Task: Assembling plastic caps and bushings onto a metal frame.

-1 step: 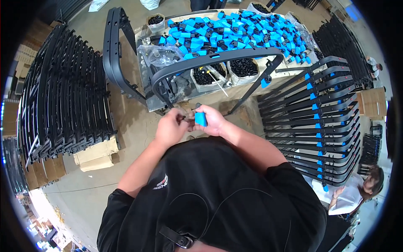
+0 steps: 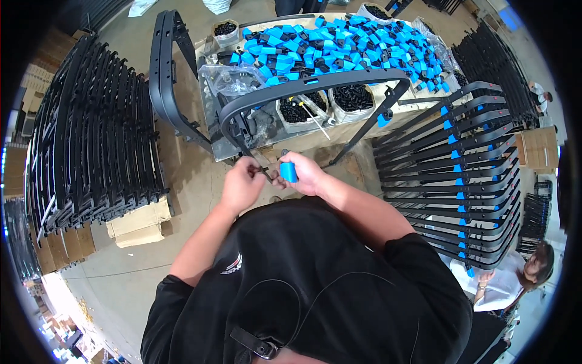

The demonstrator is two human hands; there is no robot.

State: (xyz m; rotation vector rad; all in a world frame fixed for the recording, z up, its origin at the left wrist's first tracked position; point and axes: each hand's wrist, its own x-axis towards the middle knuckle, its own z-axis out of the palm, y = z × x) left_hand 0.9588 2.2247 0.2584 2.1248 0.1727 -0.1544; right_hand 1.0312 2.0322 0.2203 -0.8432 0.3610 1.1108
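Observation:
My right hand (image 2: 308,174) is wrapped round a blue-and-black plastic fitting (image 2: 288,172), its blue face toward me. Just to the left, the fingers of my left hand (image 2: 241,185) are curled into a pinch at the lower left leg of a black curved metal frame (image 2: 315,82). Whatever lies between those fingertips is too small to make out. The frame's arch leans across the front of the worktable (image 2: 412,108), and its right leg carries another blue fitting (image 2: 384,119).
A heap of blue-and-black fittings (image 2: 339,48) covers the table. Tubs of small black parts (image 2: 351,98) stand at its front edge, with a yellow-handled screwdriver (image 2: 312,112) across one. Stacked black frames (image 2: 103,133) rise at left, more frames (image 2: 448,182) at right. A person (image 2: 515,279) is at lower right.
My left hand has drawn slightly left, away from my right hand, opening a small gap between them. The right hand and its blue fitting have shifted a little left.

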